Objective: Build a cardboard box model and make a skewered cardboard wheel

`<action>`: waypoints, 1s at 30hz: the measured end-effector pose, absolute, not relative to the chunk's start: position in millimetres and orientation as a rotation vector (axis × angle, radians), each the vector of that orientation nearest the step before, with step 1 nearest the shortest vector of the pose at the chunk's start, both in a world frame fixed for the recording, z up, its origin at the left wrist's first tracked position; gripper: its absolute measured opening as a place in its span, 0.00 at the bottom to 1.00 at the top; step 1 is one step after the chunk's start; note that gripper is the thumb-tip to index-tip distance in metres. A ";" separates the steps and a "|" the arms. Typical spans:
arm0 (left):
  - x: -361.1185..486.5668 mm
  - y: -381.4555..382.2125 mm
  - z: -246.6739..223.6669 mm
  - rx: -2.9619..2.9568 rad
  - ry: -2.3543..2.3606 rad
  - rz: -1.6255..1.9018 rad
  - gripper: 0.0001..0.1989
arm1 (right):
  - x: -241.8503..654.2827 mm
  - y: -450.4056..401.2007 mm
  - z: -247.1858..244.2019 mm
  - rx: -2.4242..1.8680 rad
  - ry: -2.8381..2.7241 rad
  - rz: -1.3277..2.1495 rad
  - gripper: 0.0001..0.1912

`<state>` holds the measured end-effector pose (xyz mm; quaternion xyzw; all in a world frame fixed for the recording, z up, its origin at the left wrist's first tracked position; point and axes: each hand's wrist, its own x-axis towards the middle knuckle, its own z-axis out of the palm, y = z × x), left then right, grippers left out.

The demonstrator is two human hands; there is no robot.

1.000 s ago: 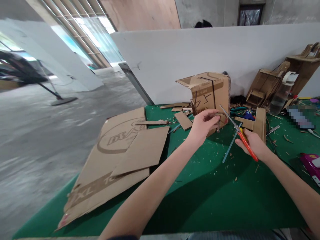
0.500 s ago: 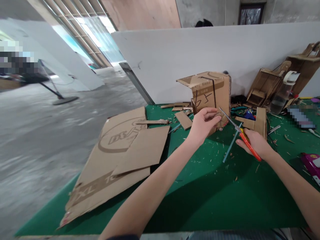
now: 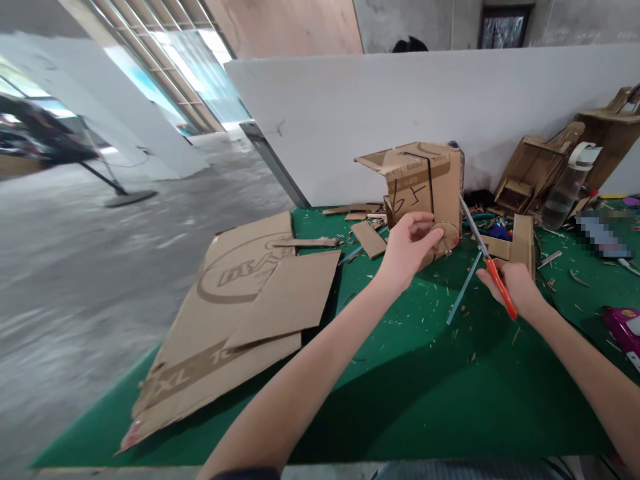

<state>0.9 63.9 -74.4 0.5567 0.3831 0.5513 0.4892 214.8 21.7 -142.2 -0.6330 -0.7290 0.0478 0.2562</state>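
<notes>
Between the thumb and fingers of my left hand (image 3: 407, 250) is a small round cardboard disc (image 3: 447, 237), held up before a cardboard box (image 3: 423, 183) with black marker writing and a black band. My right hand (image 3: 517, 287) is closed around the orange-handled scissors (image 3: 493, 270). Their blades point up and to the left, just right of the disc and apart from it. Below the scissors a thin bluish strip (image 3: 463, 293) lies aslant on the green table (image 3: 400, 400). An L-shaped cardboard piece (image 3: 521, 243) lies behind my right hand.
Large flat cardboard sheets (image 3: 240, 293) cover the table's left part. Cardboard scraps (image 3: 369, 239) lie near the box. At the right stand a water bottle (image 3: 570, 187) and cardboard constructions (image 3: 533, 167), with a phone (image 3: 603, 233) and a purple object (image 3: 623, 330). A white panel (image 3: 340, 127) closes the back.
The scissors have swung more upright and their blades have come away from the disc to the right. My left hand stays nearly in place, with the disc now more visible.
</notes>
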 end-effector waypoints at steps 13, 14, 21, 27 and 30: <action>-3.2 70.0 -81.5 1.282 0.794 1.305 0.14 | 218.4 24.0 -145.5 -1.695 -2.058 0.267 0.16; -3.3 70.3 -82.2 1.280 0.782 1.307 0.14 | 218.1 23.7 -145.0 -1.703 -2.058 0.257 0.16; -1.8 73.1 -90.1 1.273 0.765 1.310 0.14 | 219.0 24.7 -145.7 -1.656 -2.078 0.076 0.16; 2.8 71.1 -93.9 1.198 0.757 1.331 0.16 | 220.9 26.2 -146.3 -1.693 -2.073 -0.077 0.19; 5.4 66.1 -89.8 1.149 0.737 1.333 0.16 | 220.4 25.8 -146.4 -1.721 -2.058 -0.106 0.21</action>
